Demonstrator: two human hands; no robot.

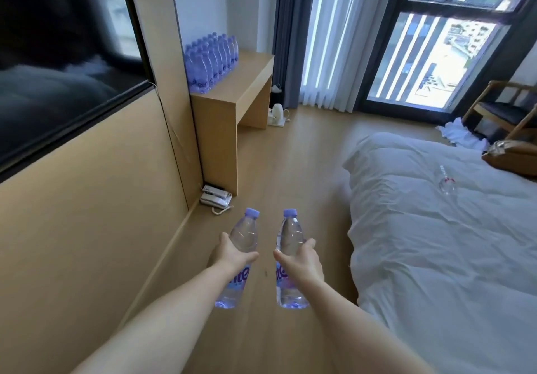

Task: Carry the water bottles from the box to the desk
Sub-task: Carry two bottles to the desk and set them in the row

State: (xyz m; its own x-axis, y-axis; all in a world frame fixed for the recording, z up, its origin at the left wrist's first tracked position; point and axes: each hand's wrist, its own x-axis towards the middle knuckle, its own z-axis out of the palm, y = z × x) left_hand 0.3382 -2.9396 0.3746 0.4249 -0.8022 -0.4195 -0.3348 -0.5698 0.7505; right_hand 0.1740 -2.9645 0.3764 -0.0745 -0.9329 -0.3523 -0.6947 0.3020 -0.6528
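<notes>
**Two bottles out front, desk stack waiting ahead**

Both arms stretched forward over the wooden floor (279, 170). Left hand (232, 253) wrapped round the middle of the left bottle (236, 260), fingers curled about its clear body, purple cap pointing away and up. Right hand (302, 260) gripping the right bottle (289, 257) the same way, thumb across the near side, just above the label. Bottles held side by side, near each other, not touching, both tilted slightly forward. Straight ahead against the left wall: the desk (247, 88), already carrying a packed cluster of purple-capped bottles (210, 61) at its wall end. On the floor by the desk's near leg, a white telephone (215, 197). Beyond the desk, a white kettle (277, 114) on the floor beside the curtains (319, 36). To the right, a bed (436, 242) with rumpled white bedding.
</notes>
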